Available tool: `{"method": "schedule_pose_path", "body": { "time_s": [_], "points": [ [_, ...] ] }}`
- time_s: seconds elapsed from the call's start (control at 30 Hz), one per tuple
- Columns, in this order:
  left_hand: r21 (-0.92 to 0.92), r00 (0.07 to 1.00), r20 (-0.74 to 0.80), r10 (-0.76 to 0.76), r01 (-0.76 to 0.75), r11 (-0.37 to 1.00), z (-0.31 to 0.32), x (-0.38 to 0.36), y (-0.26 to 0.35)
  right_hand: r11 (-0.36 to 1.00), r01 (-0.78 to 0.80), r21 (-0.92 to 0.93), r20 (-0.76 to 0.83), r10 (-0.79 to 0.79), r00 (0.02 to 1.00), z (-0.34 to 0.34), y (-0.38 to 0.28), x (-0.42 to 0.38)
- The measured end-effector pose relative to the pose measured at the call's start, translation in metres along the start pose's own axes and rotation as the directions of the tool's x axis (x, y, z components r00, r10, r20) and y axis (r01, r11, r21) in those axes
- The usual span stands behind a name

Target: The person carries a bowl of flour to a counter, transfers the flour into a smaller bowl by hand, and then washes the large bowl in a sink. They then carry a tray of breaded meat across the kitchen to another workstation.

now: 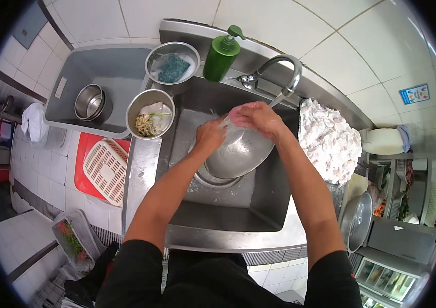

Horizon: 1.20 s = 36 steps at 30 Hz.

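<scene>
A metal bowl (pixel 241 154) lies tilted in the steel sink (pixel 212 218), over another round metal dish (pixel 212 179). My left hand (pixel 210 136) is closed at the bowl's upper left edge, by something clear and wet. Above the bowl, near the running faucet (pixel 292 77), my right hand (pixel 256 117) has its fingers bent together around something pinkish that I cannot make out clearly. Water runs from the spout close to my right wrist.
Left of the sink stand a bowl with a blue-green scrubber (pixel 172 68), a bowl of food scraps (pixel 148 131) and a grey tub (pixel 120 56) with metal pots. A green pump bottle (pixel 221 57) stands behind. A white lumpy heap (pixel 328 141) lies at the right.
</scene>
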<state>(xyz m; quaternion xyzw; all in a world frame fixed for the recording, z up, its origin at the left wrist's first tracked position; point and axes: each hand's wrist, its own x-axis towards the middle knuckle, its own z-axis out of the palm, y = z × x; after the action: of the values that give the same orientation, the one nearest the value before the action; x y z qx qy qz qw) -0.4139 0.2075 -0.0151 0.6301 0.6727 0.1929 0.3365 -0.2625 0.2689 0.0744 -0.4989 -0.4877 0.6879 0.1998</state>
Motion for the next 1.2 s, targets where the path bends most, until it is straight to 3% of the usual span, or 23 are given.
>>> {"method": "schedule_pose_path", "body": {
  "time_s": [0.07, 0.17, 0.27, 0.3, 0.37, 0.4, 0.47, 0.53, 0.6, 0.67, 0.7, 0.77, 0.8, 0.87, 0.9, 0.93, 1.0, 1.07, 1.17, 1.2],
  "points": [
    [0.097, 0.987, -0.077, 0.144, -0.136, 0.986, 0.002, 0.016, 0.017, 0.999, 0.042, -0.033, -0.068, -0.044, 0.997, -0.004, -0.005, -0.006],
    [0.074, 0.945, -0.176, 0.276, -0.267, 0.961, -0.012, 0.016, 0.041, 1.000, 0.002, -0.018, 0.012, -0.002, 1.000, -0.004, -0.015, -0.022],
    [0.064, 0.909, -0.260, 0.326, -0.321, 0.945, 0.006, 0.035, 0.029, 0.997, 0.074, -0.036, 0.047, -0.072, 0.996, -0.011, -0.008, -0.021],
    [0.070, 0.909, -0.260, 0.326, -0.319, 0.945, 0.002, 0.032, 0.025, 0.983, 0.144, -0.115, -0.037, -0.149, 0.988, -0.015, -0.006, -0.020],
    [-0.013, 0.797, -0.442, 0.412, -0.465, 0.885, -0.008, 0.020, 0.011, 0.959, 0.207, -0.193, -0.112, -0.231, 0.966, -0.025, -0.001, -0.020],
    [-0.008, 0.798, -0.440, 0.413, -0.463, 0.886, -0.016, 0.010, 0.006, 0.929, 0.264, -0.258, -0.197, -0.318, 0.927, -0.027, 0.000, -0.022],
    [-0.261, 0.820, -0.521, 0.235, -0.415, 0.872, -0.031, -0.017, -0.006, 0.893, 0.313, -0.323, -0.269, -0.404, 0.875, -0.036, 0.003, -0.021],
    [-0.310, 0.815, -0.561, 0.145, -0.370, 0.876, -0.027, -0.037, -0.027, 0.853, 0.214, -0.476, -0.443, -0.442, 0.780, -0.040, 0.003, -0.019],
    [-0.364, 0.801, -0.596, 0.057, -0.332, 0.870, -0.024, -0.043, -0.033, 0.865, 0.145, -0.481, -0.470, -0.394, 0.790, -0.029, 0.002, -0.025],
    [-0.550, 0.905, -0.409, -0.119, -0.140, 0.824, -0.022, -0.047, -0.030, 0.693, 0.155, -0.704, -0.326, -0.510, 0.796, -0.006, 0.011, -0.018],
    [-0.553, 0.904, -0.410, -0.122, -0.140, 0.821, -0.017, -0.042, -0.030, 0.690, 0.155, -0.707, -0.323, -0.510, 0.797, 0.006, 0.018, -0.013],
    [-0.214, 0.885, -0.438, 0.159, -0.275, 0.937, -0.002, -0.029, -0.033, 0.354, 0.506, -0.787, 0.167, -0.667, 0.726, 0.024, 0.029, -0.006],
    [-0.217, 0.885, -0.439, 0.155, -0.272, 0.938, 0.000, -0.029, -0.031, 0.354, 0.507, -0.786, 0.170, -0.665, 0.728, 0.026, 0.023, -0.007],
    [-0.120, 0.889, -0.426, 0.167, -0.239, 0.964, 0.002, -0.028, -0.025, 0.567, 0.132, -0.813, -0.138, -0.408, 0.903, 0.023, 0.000, -0.007],
    [-0.125, 0.890, -0.424, 0.168, -0.241, 0.962, 0.002, -0.026, -0.024, 0.680, 0.090, -0.727, -0.205, -0.341, 0.917, 0.014, -0.005, -0.004],
    [-0.092, 0.903, -0.393, 0.175, -0.228, 0.969, 0.001, -0.023, -0.024, 0.678, 0.086, -0.730, -0.208, -0.340, 0.917, 0.012, -0.003, -0.002],
    [-0.063, 0.914, -0.360, 0.185, -0.221, 0.973, -0.003, -0.020, -0.018, 0.849, 0.229, -0.476, -0.061, -0.291, 0.955, 0.009, -0.002, -0.001],
    [-0.067, 0.968, -0.242, 0.065, -0.084, 0.994, -0.012, -0.019, -0.009, 0.847, 0.221, -0.483, -0.037, -0.272, 0.962, 0.014, 0.003, 0.000],
    [-0.181, 0.946, -0.318, 0.058, -0.120, 0.976, -0.014, -0.015, -0.019, 0.818, 0.185, -0.545, -0.013, -0.229, 0.973, 0.017, 0.002, -0.001],
    [-0.178, 0.947, -0.316, 0.058, -0.119, 0.977, -0.020, -0.017, -0.017, 0.740, 0.175, -0.649, -0.067, -0.285, 0.956, 0.016, -0.001, -0.003]
  ]
}}
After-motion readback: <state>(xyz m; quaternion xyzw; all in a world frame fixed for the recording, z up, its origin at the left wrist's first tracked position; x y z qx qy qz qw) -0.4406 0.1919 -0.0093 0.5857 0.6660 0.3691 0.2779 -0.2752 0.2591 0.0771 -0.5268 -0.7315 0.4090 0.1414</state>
